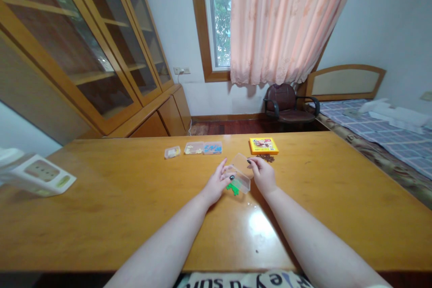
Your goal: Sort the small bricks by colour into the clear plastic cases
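Note:
A small clear plastic box (242, 182) with its lid raised is tilted over the table between my two hands. My left hand (216, 185) grips its left side, thumb on the near edge and fingers behind. Bright green pieces (232, 188) show at the box's lower left; whether all lie inside or some on the table is unclear. My right hand (264, 175) has its fingers pinched at the box's upper right edge, by the lid. A small brownish bit appears near those fingertips, too small to make out. Beyond that hand lies a pile of brown pieces (266, 158).
Behind the brown pile lies a yellow box (263, 146). Farther left are a clear case with blue pieces (213, 148) and pale yellow ones (193, 149), and a smaller clear box (172, 152). A white appliance (43, 175) stands at the table's left.

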`<state>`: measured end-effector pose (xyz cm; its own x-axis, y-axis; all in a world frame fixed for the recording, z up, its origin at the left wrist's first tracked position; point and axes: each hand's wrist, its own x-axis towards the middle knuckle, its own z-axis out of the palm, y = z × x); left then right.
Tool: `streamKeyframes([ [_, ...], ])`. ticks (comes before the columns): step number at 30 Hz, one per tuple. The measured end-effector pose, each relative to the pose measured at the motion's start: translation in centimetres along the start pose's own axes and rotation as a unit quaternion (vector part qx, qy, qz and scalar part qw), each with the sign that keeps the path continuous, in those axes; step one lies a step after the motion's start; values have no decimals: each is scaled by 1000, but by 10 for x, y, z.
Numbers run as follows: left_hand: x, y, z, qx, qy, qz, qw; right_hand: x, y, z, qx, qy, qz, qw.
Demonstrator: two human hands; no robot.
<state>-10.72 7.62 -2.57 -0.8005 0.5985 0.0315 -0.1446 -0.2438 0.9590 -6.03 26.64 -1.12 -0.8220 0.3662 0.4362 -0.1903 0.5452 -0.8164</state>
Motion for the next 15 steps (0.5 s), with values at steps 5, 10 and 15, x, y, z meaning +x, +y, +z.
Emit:
streamKeyframes([
  [5,1,4,0,-68,37,-56,995,-1,3,2,71,50,4,996],
  [10,1,9,1,-47,37,-86,995,6,3,0,120,87,73,986],
  [15,0,11,-2,-60,3,-70,996,14,5,6,231,51,192,953],
])
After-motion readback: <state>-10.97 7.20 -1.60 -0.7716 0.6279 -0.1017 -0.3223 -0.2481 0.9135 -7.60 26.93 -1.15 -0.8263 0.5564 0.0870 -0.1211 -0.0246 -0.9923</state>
